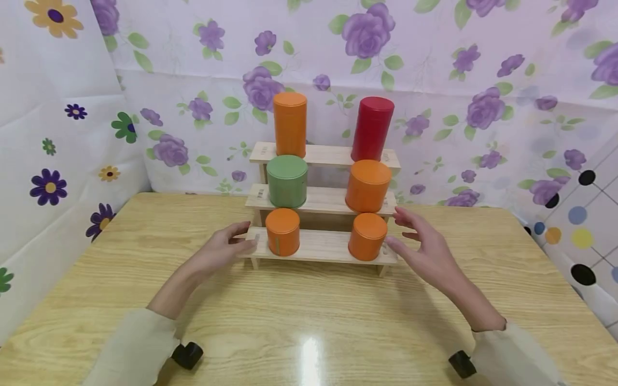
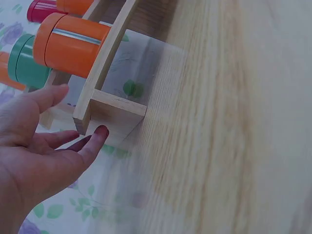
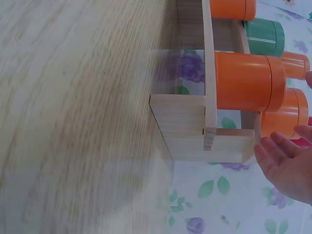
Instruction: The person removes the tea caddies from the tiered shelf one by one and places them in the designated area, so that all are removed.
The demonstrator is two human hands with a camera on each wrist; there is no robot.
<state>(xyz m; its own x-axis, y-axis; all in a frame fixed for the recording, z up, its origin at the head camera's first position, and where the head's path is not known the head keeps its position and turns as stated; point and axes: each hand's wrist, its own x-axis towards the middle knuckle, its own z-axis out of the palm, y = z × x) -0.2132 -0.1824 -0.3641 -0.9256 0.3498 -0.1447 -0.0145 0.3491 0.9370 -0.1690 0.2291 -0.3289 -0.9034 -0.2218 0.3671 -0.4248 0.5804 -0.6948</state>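
Observation:
A three-tier wooden shelf (image 1: pixel 322 244) stands on the table with lidded tins on its steps. On the top step are a tall orange tin (image 1: pixel 291 126) and a tall red tin (image 1: pixel 373 128). The middle step bears a green tin (image 1: pixel 287 182) and a wide orange tin (image 1: pixel 368 186). Two small orange tins, a left one (image 1: pixel 282 232) and a right one (image 1: pixel 367 237), sit on the lowest step. My left hand (image 2: pixel 44 141) is at that step's left end, thumb and fingers apart. My right hand (image 3: pixel 287 163) is beside the shelf's right end, fingers spread and loosely bent, holding nothing.
The shelf rests on a wood-grain table (image 1: pixel 309 311). Behind it hangs a white cloth (image 1: pixel 434 64) with purple flowers, and another flowered cloth (image 1: pixel 58 150) covers the left side. Black wrist mounts, left (image 1: pixel 187 355) and right (image 1: pixel 462 364), jut from the sleeves.

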